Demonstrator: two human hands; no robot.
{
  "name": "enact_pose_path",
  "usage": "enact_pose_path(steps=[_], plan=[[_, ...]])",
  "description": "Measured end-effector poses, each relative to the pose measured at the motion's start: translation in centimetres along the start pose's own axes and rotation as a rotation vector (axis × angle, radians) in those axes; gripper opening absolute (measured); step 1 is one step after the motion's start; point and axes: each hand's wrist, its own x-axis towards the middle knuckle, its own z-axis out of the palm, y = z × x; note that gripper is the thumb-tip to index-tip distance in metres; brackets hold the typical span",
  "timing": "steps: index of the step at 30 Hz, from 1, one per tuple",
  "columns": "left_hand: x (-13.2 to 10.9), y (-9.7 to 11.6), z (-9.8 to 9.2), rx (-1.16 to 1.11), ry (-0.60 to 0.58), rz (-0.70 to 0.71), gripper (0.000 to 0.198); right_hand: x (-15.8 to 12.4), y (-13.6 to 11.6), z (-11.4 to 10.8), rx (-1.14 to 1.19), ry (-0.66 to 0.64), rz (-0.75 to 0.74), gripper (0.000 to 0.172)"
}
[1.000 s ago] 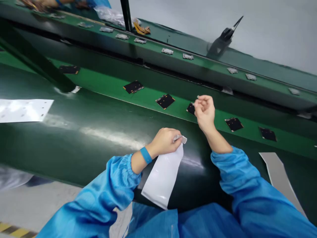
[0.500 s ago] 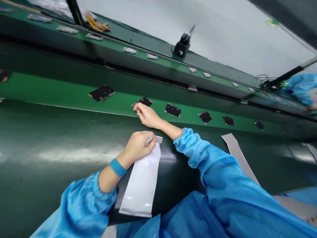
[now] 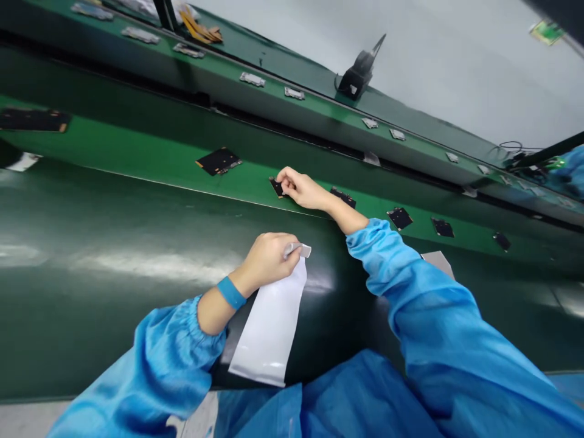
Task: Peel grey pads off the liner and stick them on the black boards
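Note:
My left hand (image 3: pixel 274 258) is closed around the folded top end of a long glossy white strip (image 3: pixel 269 331), which hangs down toward the near edge of the dark table. Ahead and to the right, my right hand (image 3: pixel 298 187) reaches over the green band. Its fingers are curled together in a pinch at a small black circuit board (image 3: pixel 276 187), covering much of it. Whether the fingertips hold something small or only touch the board is hidden. Another black board (image 3: pixel 219 161) lies left of this hand, and one more (image 3: pixel 343 198) is partly behind the wrist.
Further black boards (image 3: pixel 399 218) lie spaced along the green band (image 3: pixel 150 164). A raised ledge behind carries several small silvery parts (image 3: pixel 252 79). A black holder with a pointed tool (image 3: pixel 358 76) stands higher up. A grey-white strip (image 3: pixel 438 263) shows beyond my right sleeve.
The view has shifted, so most things appear farther right. My right hand has moved from the board's left side to its right side. My left hand keeps hold of the white strip.

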Motion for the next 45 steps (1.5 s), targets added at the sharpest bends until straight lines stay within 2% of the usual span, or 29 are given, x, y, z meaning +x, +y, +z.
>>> enact_pose_path(steps=[3, 6, 11, 15, 32, 36, 39, 41, 44, 45], plan=[[0.0, 0.0, 0.0, 0.007, 0.005, -0.005, 0.021, 0.2, 0.2, -0.4, -0.13, -0.113, -0.082, 0.024], [0.1, 0.1, 0.0, 0.009, 0.006, -0.004, 0.023, 0.4, 0.1, -0.7, -0.262, -0.189, -0.081, 0.021], [0.1, 0.1, 0.0, 0.013, 0.01, 0.002, 0.022, -0.3, 0.2, -1.9, -0.27, -0.275, -0.109, 0.016], [0.1, 0.1, 0.1, 0.006, 0.014, 0.002, 0.022, -1.1, 0.6, -2.3, -0.287, -0.274, -0.096, 0.02], [0.1, 0.1, -0.1, 0.013, -0.007, -0.001, 0.019, -4.0, 1.7, -3.2, -0.35, -0.23, -0.02, 0.017], [0.2, 0.1, -0.1, 0.019, -0.018, 0.003, 0.022, -5.0, 1.2, -2.9, -0.424, -0.225, 0.034, 0.022], [0.1, 0.1, -0.1, 0.02, -0.019, -0.001, 0.021, -6.2, 0.4, -2.9, -0.568, -0.176, 0.082, 0.031], [0.1, 0.2, 0.0, 0.013, -0.015, -0.001, 0.019, -7.0, 0.1, -3.2, -0.64, -0.082, 0.135, 0.039], [0.1, 0.4, 0.2, -0.004, -0.005, 0.005, 0.019, -7.2, 0.5, -4.3, -0.61, 0.089, 0.193, 0.064], [0.1, 0.5, 0.2, -0.007, -0.004, 0.007, 0.02, -6.8, 0.7, -4.7, -0.564, 0.134, 0.18, 0.068]])
